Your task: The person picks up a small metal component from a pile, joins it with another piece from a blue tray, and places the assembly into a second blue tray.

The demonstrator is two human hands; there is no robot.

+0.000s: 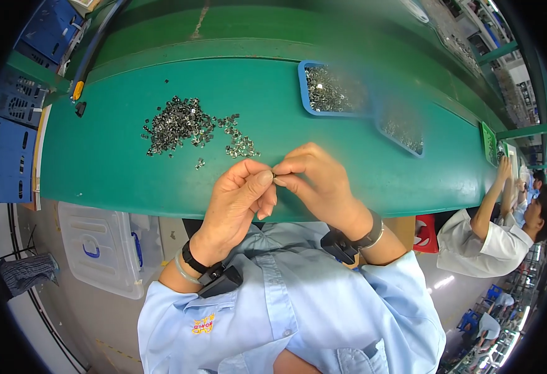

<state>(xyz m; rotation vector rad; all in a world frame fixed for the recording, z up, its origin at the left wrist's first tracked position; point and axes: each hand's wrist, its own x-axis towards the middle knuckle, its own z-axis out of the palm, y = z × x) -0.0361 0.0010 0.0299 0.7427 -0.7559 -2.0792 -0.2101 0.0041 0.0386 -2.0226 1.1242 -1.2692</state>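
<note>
My left hand (243,192) and my right hand (316,179) meet fingertip to fingertip over the near edge of the green table. Pinched between both thumbs and forefingers is a tiny dark metal part (274,176), mostly hidden by the fingers. Beyond my left hand lies a heap of small dark metal parts (183,124). A smaller cluster of shiny metal pieces (241,145) trails from the heap toward my hands. Past my right hand, a blue tray (302,93) holds many small shiny pieces.
A second blue tray (420,151) of small parts, partly blurred, adjoins the first. At the far left edge lies a yellow-handled tool (78,91). Blue crates (10,159) stand left, and a lidded clear plastic box (95,246) is on the floor. Another person (488,240) works at the right.
</note>
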